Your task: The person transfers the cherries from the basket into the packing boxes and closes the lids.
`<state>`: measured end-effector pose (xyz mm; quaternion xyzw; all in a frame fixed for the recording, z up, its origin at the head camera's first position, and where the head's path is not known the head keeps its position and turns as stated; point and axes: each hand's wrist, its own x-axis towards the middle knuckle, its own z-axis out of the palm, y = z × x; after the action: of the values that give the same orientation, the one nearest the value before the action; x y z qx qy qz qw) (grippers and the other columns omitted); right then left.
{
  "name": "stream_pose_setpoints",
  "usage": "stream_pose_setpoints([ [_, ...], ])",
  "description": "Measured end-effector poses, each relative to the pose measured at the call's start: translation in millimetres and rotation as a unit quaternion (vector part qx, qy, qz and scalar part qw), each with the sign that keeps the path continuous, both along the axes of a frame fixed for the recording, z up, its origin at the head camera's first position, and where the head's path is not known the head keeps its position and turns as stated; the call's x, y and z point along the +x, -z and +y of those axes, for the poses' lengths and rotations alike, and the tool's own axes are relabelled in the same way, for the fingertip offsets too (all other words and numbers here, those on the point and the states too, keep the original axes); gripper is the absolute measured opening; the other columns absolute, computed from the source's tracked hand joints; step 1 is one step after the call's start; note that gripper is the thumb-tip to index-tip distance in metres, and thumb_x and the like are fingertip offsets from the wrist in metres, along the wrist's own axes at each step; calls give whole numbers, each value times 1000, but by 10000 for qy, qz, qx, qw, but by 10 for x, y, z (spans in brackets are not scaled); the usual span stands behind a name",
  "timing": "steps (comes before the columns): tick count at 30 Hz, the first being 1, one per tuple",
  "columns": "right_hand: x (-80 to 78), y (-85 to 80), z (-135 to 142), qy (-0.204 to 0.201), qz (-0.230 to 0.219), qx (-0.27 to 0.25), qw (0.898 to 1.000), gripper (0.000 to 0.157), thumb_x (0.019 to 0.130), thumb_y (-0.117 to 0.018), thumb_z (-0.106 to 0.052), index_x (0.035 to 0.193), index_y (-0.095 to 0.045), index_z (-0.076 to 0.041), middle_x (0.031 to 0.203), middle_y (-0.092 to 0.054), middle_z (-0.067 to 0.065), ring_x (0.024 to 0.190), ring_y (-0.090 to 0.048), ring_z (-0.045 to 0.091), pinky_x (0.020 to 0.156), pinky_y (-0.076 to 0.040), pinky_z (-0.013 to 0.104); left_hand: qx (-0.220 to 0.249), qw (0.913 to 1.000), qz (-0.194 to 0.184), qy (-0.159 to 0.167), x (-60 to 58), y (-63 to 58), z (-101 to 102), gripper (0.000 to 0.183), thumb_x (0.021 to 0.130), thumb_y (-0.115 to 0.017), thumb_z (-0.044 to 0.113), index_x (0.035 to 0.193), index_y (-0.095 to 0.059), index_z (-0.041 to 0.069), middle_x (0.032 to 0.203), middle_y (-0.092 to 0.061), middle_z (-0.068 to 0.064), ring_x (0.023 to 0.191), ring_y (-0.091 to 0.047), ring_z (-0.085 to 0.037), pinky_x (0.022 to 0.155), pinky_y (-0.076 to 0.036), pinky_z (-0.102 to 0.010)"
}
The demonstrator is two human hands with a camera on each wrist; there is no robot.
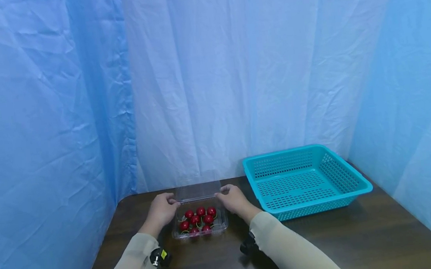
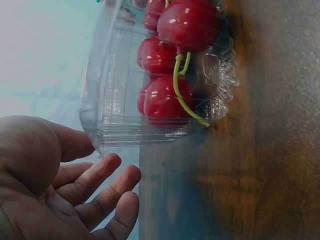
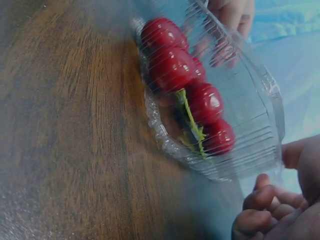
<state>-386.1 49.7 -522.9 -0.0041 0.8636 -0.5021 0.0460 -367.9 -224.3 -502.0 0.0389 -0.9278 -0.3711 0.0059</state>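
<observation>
A clear plastic clamshell box (image 1: 225,226) stands on the table with several red cherries (image 1: 195,220) inside, some with green stems. Its lid (image 1: 197,191) is raised at the far side. My left hand (image 1: 161,210) pinches the box's far left corner between thumb and forefinger, the other fingers loosely bent in the left wrist view. At the far right corner, my right hand (image 1: 234,199) pinches the plastic edge with its thumb and curled fingers. Both wrist views show cherries (image 2: 167,100) through the ribbed clear wall (image 3: 250,160).
To the right of the box sits a turquoise perforated plastic basket (image 1: 281,214) on the dark wooden table (image 1: 212,264). Blue-white curtains (image 1: 215,87) hang behind and on both sides, close to the table's far edge.
</observation>
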Motion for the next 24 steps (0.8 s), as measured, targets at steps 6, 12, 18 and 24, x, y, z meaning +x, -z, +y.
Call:
stream_pose_setpoints([
  [6, 11, -6, -5, -26, 354, -92, 9993, 36, 111, -76, -29, 136, -66, -5, 117, -72, 16, 94, -69, 26, 82, -65, 41, 49, 9999, 78, -113, 23, -29, 33, 64, 110, -75, 14, 164, -50, -9, 127, -82, -22, 116, -79, -39, 103, -66, -56],
  [12, 13, -8, -11, -40, 543, -283, 9981, 29, 110, -77, -22, 131, -61, -10, 105, -68, 13, 83, -68, 23, 72, -60, 35, 116, 9998, 174, -52, 13, -16, 15, 58, 110, -75, 15, 161, -56, -4, 126, -81, -20, 113, -78, -36, 102, -65, -56],
  [18, 20, 12, -4, 1, 749, -218, 9970, 24, 109, -79, -20, 122, -60, -12, 102, -69, 11, 79, -67, 23, 69, -60, 34, 482, 9988, 13, 54, 11, -15, -37, 47, 123, -47, 30, 156, -62, 0, 143, -73, -26, 128, -73, -45, 108, -62, -62],
  [24, 39, 19, 5, 119, 962, -307, 9948, 24, 106, -83, -17, 110, -60, -12, 106, -69, 11, 79, -66, 22, 69, -61, 34, 1042, 9927, -610, 75, 43, -62, -111, 99, 114, -13, 80, 164, -56, 6, 145, -71, -27, 104, -77, -34, 79, -67, -46],
])
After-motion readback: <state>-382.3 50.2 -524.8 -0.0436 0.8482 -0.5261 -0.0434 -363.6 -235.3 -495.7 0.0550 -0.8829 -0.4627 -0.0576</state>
